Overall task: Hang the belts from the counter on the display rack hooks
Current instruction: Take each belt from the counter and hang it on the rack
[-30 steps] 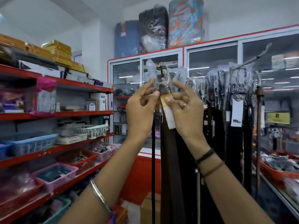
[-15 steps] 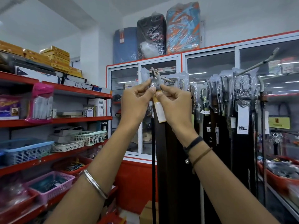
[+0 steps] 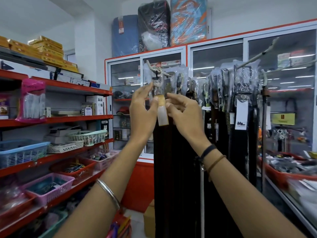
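A dark brown belt (image 3: pixel 164 152) hangs straight down from the front hook (image 3: pixel 151 66) of the display rack. Its buckle (image 3: pixel 157 85) is wrapped in clear plastic, and a white and yellow tag (image 3: pixel 163 115) dangles under it. My left hand (image 3: pixel 142 109) pinches the plastic wrap just below the buckle between thumb and forefinger. My right hand (image 3: pixel 186 114) is beside the tag with its fingers spread, the fingertips only brushing the tag's top. Several other wrapped belts (image 3: pixel 240 100) hang on the rack's hooks to the right.
Red shelves (image 3: pixel 56 119) with plastic baskets (image 3: pixel 22 152) line the left side. A glass-door cabinet (image 3: pixel 164 57) stands behind the rack. A red tray (image 3: pixel 281 174) of goods sits on the glass counter at right. A cardboard box (image 3: pixel 149 220) is on the floor by the belts.
Both hands have dropped from the hook to just under the buckle. The belt's buckle now rests on the hook, and my right hand's fingers have spread apart.
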Motion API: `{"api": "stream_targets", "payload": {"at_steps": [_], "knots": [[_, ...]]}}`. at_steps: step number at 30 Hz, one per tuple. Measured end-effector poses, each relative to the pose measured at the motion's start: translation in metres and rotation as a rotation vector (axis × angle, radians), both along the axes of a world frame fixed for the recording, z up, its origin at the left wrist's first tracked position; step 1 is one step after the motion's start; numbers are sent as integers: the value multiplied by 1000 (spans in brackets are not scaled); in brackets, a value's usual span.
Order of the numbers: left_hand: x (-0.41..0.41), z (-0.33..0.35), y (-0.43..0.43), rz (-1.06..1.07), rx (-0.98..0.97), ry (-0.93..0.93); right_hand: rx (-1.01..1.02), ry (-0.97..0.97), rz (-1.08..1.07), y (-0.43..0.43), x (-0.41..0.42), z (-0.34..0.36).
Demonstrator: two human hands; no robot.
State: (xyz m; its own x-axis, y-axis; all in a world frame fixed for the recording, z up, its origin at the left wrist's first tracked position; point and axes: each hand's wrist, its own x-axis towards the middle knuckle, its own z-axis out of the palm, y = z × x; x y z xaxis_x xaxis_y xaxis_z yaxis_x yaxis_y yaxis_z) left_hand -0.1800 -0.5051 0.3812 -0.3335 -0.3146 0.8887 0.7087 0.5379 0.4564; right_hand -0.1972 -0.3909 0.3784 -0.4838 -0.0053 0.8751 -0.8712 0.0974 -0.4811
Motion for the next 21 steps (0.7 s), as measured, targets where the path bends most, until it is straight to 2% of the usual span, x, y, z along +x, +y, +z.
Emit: {"api": "stream_targets", "payload": {"at_steps": [4, 8, 14, 21], "knots": [[24, -38, 51, 49, -45, 184, -5, 158, -158, 50, 23, -29], [37, -83, 111, -65, -112, 221, 50, 172, -252, 114, 43, -69], [45, -151, 215, -389, -144, 2, 86, 27, -439, 226, 65, -133], [42, -230, 335, -650, -139, -261, 95, -197, -698, 361, 82, -221]]}}
